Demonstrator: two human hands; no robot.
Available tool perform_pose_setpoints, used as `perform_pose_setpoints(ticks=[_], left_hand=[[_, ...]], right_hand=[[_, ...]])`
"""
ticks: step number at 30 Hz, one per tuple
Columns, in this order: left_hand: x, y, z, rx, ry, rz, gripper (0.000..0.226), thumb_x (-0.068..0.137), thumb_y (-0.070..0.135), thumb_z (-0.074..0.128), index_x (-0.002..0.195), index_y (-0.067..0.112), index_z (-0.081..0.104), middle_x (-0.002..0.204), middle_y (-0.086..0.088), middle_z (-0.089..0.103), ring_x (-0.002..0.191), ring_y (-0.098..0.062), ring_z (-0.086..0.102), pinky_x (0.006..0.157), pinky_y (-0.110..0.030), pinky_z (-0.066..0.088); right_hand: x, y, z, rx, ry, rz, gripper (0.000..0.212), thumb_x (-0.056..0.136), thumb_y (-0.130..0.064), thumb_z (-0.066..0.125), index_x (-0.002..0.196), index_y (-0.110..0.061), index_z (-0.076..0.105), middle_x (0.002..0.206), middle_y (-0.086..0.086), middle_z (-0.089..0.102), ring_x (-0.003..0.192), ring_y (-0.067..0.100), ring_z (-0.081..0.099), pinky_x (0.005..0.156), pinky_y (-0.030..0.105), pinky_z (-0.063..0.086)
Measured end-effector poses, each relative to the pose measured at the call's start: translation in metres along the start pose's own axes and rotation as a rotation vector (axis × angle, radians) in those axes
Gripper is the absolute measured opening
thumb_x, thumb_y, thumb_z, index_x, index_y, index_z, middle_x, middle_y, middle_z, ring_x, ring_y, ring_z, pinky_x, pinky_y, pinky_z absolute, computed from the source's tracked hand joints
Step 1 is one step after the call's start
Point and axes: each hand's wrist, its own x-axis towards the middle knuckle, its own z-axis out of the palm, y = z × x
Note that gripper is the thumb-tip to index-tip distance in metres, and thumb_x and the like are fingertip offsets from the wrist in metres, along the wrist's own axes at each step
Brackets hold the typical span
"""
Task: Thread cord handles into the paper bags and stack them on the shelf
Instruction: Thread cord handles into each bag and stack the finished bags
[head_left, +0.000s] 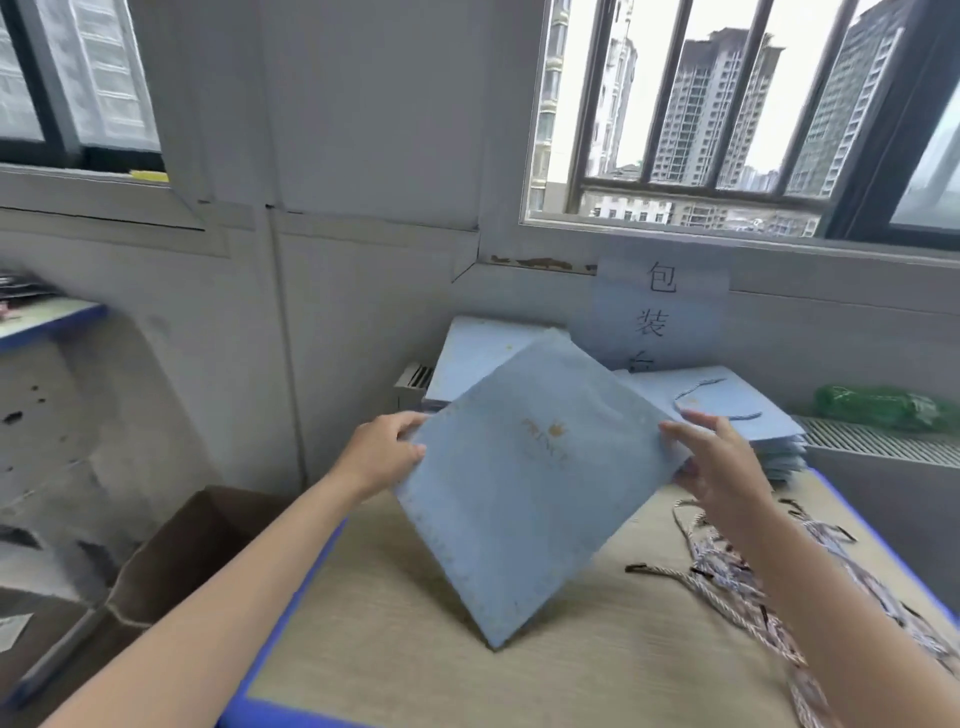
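A flat light-blue paper bag (524, 483) with a small gold logo is tilted like a diamond above the table, its lowest corner touching the tabletop. My left hand (382, 452) grips its left corner. My right hand (719, 457) holds its right edge, thumb on the front. Behind it, a pile of the same blue bags (478, 348) leans near the wall. A lower stack of bags (748, 410) at the right has a bag with a cord handle on top. Loose twisted cords (737, 566) lie on the table at the right.
The wooden table (395, 629) has a blue rim. An open cardboard box (171, 561) stands on the floor to its left. A green plastic bottle (878, 408) lies on the radiator ledge at the right. A shelf edge (47, 322) shows at far left.
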Motion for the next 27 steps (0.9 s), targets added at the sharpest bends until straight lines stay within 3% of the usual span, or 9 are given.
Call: perform_pose_setpoints(ticks=[2, 5, 8, 11, 14, 18, 23, 25, 27], left_hand=[[-0.011, -0.007, 0.006, 0.180, 0.007, -0.029, 0.044, 0.081, 0.018, 0.053, 0.122, 0.027, 0.061, 0.119, 0.004, 0.064, 0.116, -0.018, 0.053, 0.097, -0.029, 0.038], [-0.033, -0.001, 0.030, 0.571, 0.089, -0.026, 0.041, 0.088, 0.018, 0.048, 0.128, 0.025, 0.055, 0.128, -0.005, 0.048, 0.123, -0.026, 0.037, 0.100, -0.034, 0.027], [-0.061, 0.021, 0.076, 0.641, 0.026, 0.169, 0.038, 0.094, 0.035, 0.046, 0.128, 0.017, 0.051, 0.130, -0.004, 0.038, 0.125, -0.024, 0.030, 0.101, -0.032, 0.021], [-0.087, 0.042, 0.113, 0.641, -0.159, 0.235, 0.066, 0.088, 0.064, 0.029, 0.135, 0.020, 0.042, 0.139, -0.006, 0.030, 0.129, -0.024, 0.022, 0.105, -0.037, 0.019], [-0.100, 0.046, 0.127, 0.753, -0.260, 0.270, 0.098, 0.063, 0.076, 0.002, 0.138, 0.022, 0.035, 0.143, -0.007, 0.025, 0.129, -0.026, 0.019, 0.104, -0.039, 0.018], [-0.097, 0.044, 0.114, 0.746, -0.370, 0.276, 0.070, 0.092, 0.064, 0.029, 0.147, 0.022, 0.022, 0.151, -0.007, 0.013, 0.138, -0.025, 0.007, 0.111, -0.039, 0.010], [-0.083, 0.039, 0.076, 0.774, -0.604, 0.287, 0.059, 0.098, 0.041, 0.042, 0.150, 0.032, 0.016, 0.159, 0.000, 0.002, 0.144, -0.020, -0.001, 0.118, -0.039, 0.003], [-0.081, 0.038, 0.073, 0.779, -0.570, 0.278, 0.055, 0.098, 0.033, 0.042, 0.148, 0.035, 0.021, 0.157, 0.000, 0.007, 0.143, -0.021, 0.002, 0.117, -0.043, 0.005], [-0.089, 0.038, 0.081, 0.751, -0.424, 0.281, 0.048, 0.097, 0.028, 0.039, 0.145, 0.034, 0.031, 0.152, -0.001, 0.020, 0.139, -0.021, 0.012, 0.113, -0.039, 0.011]], right_hand=[[-0.014, 0.005, -0.018, -0.282, -0.101, 0.030, 0.024, 0.084, -0.008, 0.064, 0.108, -0.009, 0.060, 0.108, 0.015, 0.061, 0.084, 0.022, 0.058, 0.061, 0.029, 0.047], [-0.037, 0.020, -0.027, -0.668, -0.265, 0.042, 0.009, 0.082, -0.011, 0.068, 0.090, -0.012, 0.064, 0.093, 0.009, 0.066, 0.075, 0.017, 0.057, 0.057, 0.025, 0.041], [-0.056, 0.036, -0.023, -0.944, -0.330, -0.076, 0.006, 0.083, -0.020, 0.067, 0.083, -0.017, 0.063, 0.073, -0.004, 0.062, 0.061, 0.009, 0.053, 0.051, 0.020, 0.037], [-0.063, 0.050, -0.021, -1.201, -0.343, -0.236, 0.011, 0.088, -0.021, 0.059, 0.082, -0.016, 0.066, 0.068, -0.005, 0.060, 0.068, 0.013, 0.056, 0.059, 0.025, 0.037], [-0.061, 0.061, -0.026, -1.238, -0.236, -0.337, 0.013, 0.088, -0.016, 0.056, 0.098, -0.016, 0.063, 0.085, -0.005, 0.050, 0.084, 0.017, 0.052, 0.069, 0.027, 0.036], [-0.059, 0.070, -0.035, -1.381, -0.159, -0.415, 0.017, 0.093, -0.028, 0.054, 0.106, -0.020, 0.060, 0.098, -0.005, 0.041, 0.093, 0.020, 0.054, 0.070, 0.028, 0.037], [-0.061, 0.076, -0.019, -1.291, -0.157, -0.537, 0.010, 0.092, -0.020, 0.049, 0.094, -0.016, 0.058, 0.097, 0.000, 0.062, 0.088, 0.025, 0.058, 0.071, 0.034, 0.044], [-0.061, 0.077, -0.009, -1.150, -0.234, -0.556, 0.005, 0.089, -0.013, 0.054, 0.090, -0.014, 0.059, 0.086, 0.000, 0.065, 0.080, 0.023, 0.058, 0.070, 0.032, 0.043], [-0.064, 0.080, 0.003, -0.989, -0.300, -0.549, 0.004, 0.086, -0.009, 0.060, 0.087, -0.012, 0.062, 0.074, -0.003, 0.063, 0.067, 0.013, 0.056, 0.065, 0.020, 0.040]])
